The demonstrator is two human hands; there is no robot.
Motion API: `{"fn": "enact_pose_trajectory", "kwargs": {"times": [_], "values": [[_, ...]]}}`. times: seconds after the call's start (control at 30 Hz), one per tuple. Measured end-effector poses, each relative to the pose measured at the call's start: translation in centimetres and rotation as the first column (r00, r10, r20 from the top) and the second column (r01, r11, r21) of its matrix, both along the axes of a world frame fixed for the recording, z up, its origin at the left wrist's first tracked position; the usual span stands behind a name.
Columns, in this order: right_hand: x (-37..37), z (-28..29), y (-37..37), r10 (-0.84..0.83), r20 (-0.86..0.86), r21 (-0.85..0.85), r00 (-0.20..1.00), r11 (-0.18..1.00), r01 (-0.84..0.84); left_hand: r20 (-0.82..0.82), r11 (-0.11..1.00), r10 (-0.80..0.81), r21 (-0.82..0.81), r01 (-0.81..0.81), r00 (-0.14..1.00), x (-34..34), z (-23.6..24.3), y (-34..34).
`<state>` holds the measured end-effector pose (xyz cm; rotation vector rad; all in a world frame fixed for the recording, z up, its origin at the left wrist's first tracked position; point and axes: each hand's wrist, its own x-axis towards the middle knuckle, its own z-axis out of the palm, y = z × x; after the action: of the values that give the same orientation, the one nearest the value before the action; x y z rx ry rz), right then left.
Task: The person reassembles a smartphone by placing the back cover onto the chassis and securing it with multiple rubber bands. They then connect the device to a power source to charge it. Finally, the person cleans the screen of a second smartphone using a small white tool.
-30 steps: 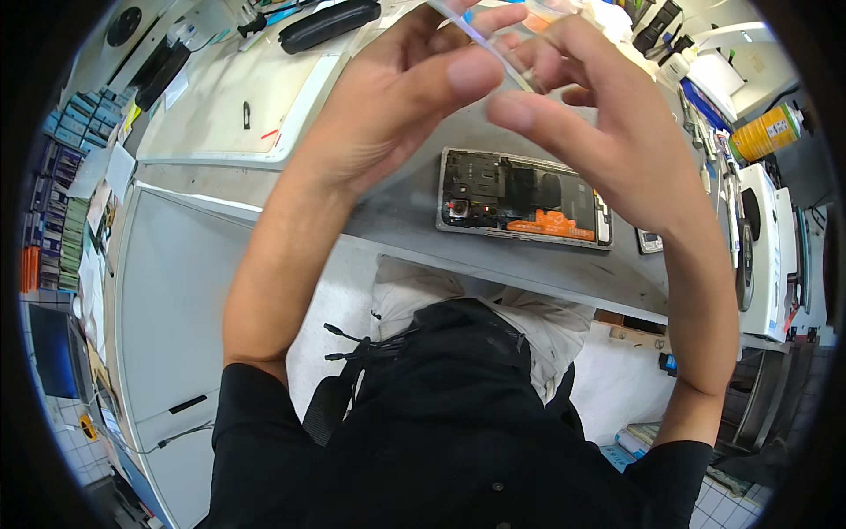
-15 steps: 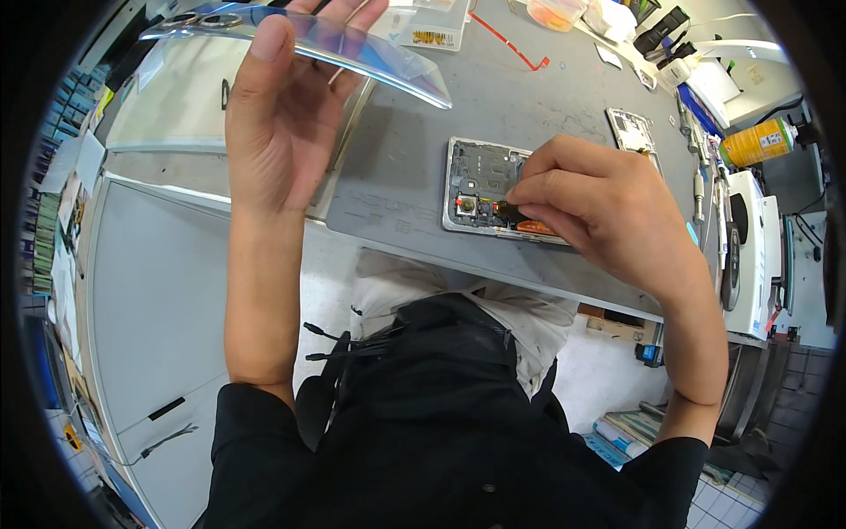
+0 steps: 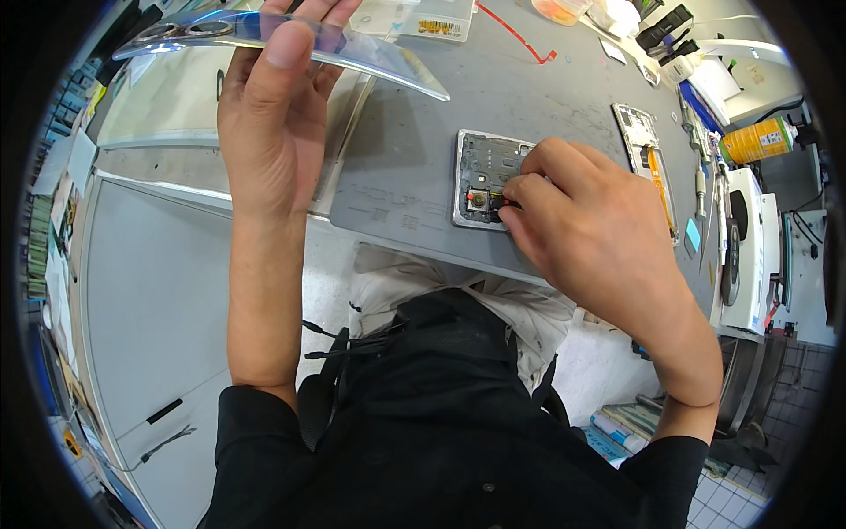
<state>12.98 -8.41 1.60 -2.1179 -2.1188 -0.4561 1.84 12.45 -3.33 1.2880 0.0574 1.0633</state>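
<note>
Head view: left hand fingers clamping translucent back cover above opened phone; right hand fingertips pinched narrow on phone's camera end.

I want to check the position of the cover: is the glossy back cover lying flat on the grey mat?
No, the left hand holds the back cover up in the air, away from the grey mat.

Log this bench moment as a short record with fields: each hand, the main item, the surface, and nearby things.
Left hand: raised, holding a thin glossy back panel
Right hand: fingertips on the opened phone
Opened phone: flat on the mat, internals exposed
Surface: grey work mat
Nearby: second phone frame, yellow can
</note>
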Motion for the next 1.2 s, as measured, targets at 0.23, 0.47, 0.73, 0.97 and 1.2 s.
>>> {"fn": "enact_pose_trajectory", "kwargs": {"times": [0.23, 0.47, 0.73, 0.97, 1.2], "values": [[-0.8, 0.5, 0.5, -0.021, 0.055, -0.066, 0.998, 0.998, 0.024, 0.008, 1.0, -0.003, -0.01, 0.003, 1.0, -0.2, -0.2, 0.0], [-0.6, 0.7, 1.1, 0.006, 0.086, -0.087, 0.996, 0.996, 0.001, -0.001, 1.0, 0.004, -0.028, -0.004, 1.0, -0.3, -0.3, -0.2], [0.7, 0.3, 0.6, -0.001, -0.021, -0.106, 1.0, 0.994, -0.001, 0.014, 1.0, 0.002, -0.028, -0.001, 1.0, -0.3, -0.5, 0.0], [2.0, -0.6, -0.3, 0.044, -0.233, -0.037, 0.971, 0.998, -0.054, 0.056, 0.988, 0.127, -0.098, -0.121, 0.99, 0.4, 0.8, -2.7], [2.4, -1.4, -0.8, 0.017, -0.386, -0.053, 0.922, 0.998, -0.041, 0.062, 0.991, 0.118, -0.071, -0.113, 0.991, 0.4, 0.6, -2.5]]}}
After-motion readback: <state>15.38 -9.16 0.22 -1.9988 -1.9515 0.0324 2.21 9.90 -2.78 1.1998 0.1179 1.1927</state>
